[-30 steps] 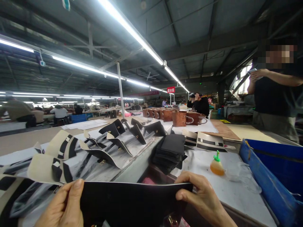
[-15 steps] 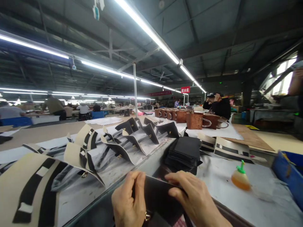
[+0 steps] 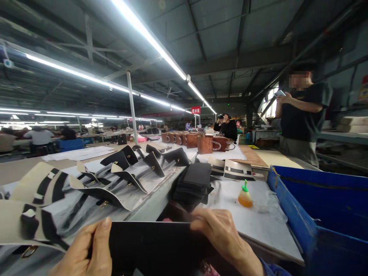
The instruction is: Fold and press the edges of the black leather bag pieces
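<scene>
At the bottom of the view I hold a flat black leather panel (image 3: 152, 245) upright between both hands. My left hand (image 3: 86, 251) grips its left edge, thumb up along the side. My right hand (image 3: 222, 235) grips the top right edge, fingers curled over it. Just behind the panel lies a stack of black leather pieces (image 3: 194, 182). Left of that, several curled black-and-cream cut pieces with small metal clasps (image 3: 126, 180) lie spread over the worktable (image 3: 258, 226).
A small orange glue bottle with a green cap (image 3: 245, 195) stands on the table near a blue bin (image 3: 322, 207) at right. Brown bags (image 3: 201, 141) line the far table. One person stands at right (image 3: 301, 115); others work further back.
My hands moved apart again, the left one back to the panel's left edge, so the panel is spread wide. The view swung back right, showing the blue bin and the standing person.
</scene>
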Available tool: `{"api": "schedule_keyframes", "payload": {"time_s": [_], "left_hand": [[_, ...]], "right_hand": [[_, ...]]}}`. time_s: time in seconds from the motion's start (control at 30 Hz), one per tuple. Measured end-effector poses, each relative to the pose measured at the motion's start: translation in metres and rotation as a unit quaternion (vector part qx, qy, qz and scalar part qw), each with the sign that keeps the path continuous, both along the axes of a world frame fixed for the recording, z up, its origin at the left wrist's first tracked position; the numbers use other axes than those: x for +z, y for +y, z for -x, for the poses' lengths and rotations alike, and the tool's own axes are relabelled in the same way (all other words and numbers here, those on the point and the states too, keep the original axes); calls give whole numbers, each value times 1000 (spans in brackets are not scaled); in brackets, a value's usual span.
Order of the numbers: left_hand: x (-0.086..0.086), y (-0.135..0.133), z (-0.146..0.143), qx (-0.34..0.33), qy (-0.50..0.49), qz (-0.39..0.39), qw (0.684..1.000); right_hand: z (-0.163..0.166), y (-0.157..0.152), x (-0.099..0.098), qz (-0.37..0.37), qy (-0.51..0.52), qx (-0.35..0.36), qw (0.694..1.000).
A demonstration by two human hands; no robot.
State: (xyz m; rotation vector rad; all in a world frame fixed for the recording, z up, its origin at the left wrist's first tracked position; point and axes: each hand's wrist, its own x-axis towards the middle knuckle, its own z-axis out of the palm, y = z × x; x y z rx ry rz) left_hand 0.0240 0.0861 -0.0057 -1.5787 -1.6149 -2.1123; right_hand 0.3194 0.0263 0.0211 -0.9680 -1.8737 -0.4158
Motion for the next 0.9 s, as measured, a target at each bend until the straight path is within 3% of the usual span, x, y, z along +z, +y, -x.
{"api": "schedule_keyframes", "payload": {"time_s": [0.07,0.2,0.33,0.47,0.6,0.7,0.9], "left_hand": [[19,-9,-17,-4,38,54,998],[50,-10,-49,-49,63,44,996],[56,12,-63,-119,124,74,982],[55,31,-72,-158,176,115,965],[51,45,-77,-168,200,154,953],[46,51,-78,-177,200,172,948],[44,32,-89,-247,202,172,932]], "right_hand": [[-15,-5,0,56,-9,21,998],[-44,-7,-3,201,3,63,978],[-74,2,-9,349,30,77,934],[-94,16,-16,425,66,69,900],[-100,29,-28,448,100,57,887],[-100,36,-35,419,138,26,897],[-77,43,-30,345,229,-5,910]]}}
